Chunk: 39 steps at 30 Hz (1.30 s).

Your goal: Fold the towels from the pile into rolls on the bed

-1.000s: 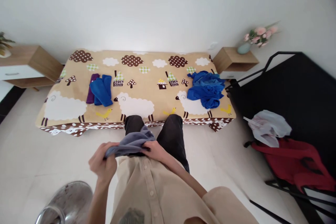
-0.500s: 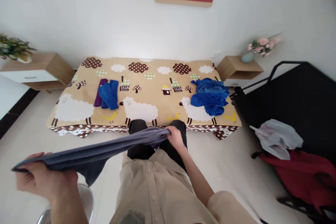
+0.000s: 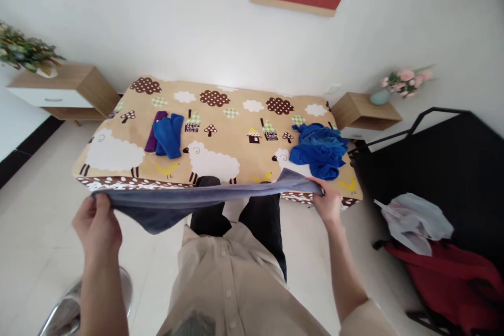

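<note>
A grey-blue towel [image 3: 189, 197] is stretched taut between my two hands, above my knees and the front edge of the bed. My left hand [image 3: 99, 223] pinches its left end, and a loose flap sags below that side. At the other end my right hand [image 3: 327, 202] grips a corner, with part of the cloth standing up beside it. On the bed's left lie rolled cloths, blue [image 3: 169, 135] and purple [image 3: 155, 131]. A crumpled heap of blue cloths [image 3: 319, 149] sits on the right side.
The low bed [image 3: 232, 128] has a sheep-patterned cover. Nightstands stand left [image 3: 90, 89] and right [image 3: 354, 110], with flowers on them. At the right are a black folding frame [image 3: 441, 157], a plastic bag [image 3: 417, 220] and a red bag [image 3: 457, 283]. A round stool [image 3: 126, 294] is at lower left.
My right hand has moved right along the towel to its far end, drawing it out wide. My left hand has come up and inward, so the towel now hangs nearly level.
</note>
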Tool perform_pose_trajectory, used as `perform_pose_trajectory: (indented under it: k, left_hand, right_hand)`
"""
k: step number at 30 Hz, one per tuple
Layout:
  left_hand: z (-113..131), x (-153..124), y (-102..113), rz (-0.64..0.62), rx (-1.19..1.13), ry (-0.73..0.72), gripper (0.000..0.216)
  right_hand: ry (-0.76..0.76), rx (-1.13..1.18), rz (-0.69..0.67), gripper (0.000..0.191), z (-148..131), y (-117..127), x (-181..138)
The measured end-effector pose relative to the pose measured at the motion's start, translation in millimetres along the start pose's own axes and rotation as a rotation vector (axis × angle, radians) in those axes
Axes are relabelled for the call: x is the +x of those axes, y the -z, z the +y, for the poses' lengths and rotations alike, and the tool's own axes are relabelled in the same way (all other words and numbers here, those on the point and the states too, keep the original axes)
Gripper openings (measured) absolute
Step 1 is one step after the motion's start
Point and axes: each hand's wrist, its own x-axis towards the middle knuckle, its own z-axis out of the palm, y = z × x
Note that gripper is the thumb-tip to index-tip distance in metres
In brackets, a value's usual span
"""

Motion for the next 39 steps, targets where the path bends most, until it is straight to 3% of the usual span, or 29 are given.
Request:
perform_pose_trajectory:
  k: [4, 10, 14, 17, 21, 26, 31, 36, 39]
  left_hand:
    - [-14, 39, -20, -0.084, 0.110, 0.032, 0.046]
    - [0, 62, -35, -0.243, 0.343, 0.098, 0.045]
    - [-2, 56, -39, -0.334, 0.223, 0.164, 0.046]
    - [-8, 59, -46, -0.351, 0.053, 0.185, 0.047]
    - [-5, 79, -62, -0.330, -0.072, 0.059, 0.046]
    - [14, 101, -76, -0.375, -0.060, -0.122, 0.042]
    - [14, 97, -69, -0.432, 0.004, -0.092, 0.030]
    - [-8, 92, -48, -0.425, 0.094, 0.004, 0.048]
    - [-19, 93, -41, -0.472, 0.218, 0.070, 0.053]
  right_hand:
    - [0.069, -0.066, -0.008, 0.040, 23, 23, 21]
    - [0.114, -0.266, 0.017, 0.034, 43, 33, 41]
    - [0.070, -0.333, -0.045, 0.040, 58, 25, 41]
    - [0.009, -0.312, -0.015, 0.040, 69, 19, 44]
    - [-0.089, -0.278, 0.079, 0.033, 74, 19, 62]
    - [-0.136, -0.236, 0.195, 0.032, 66, 33, 89]
    - [-0.354, 0.009, -0.022, 0.037, 62, 47, 88]
    - [-0.466, 0.367, -0.312, 0.048, 75, 63, 64]
    - [-0.600, 0.450, -0.431, 0.052, 87, 75, 55]
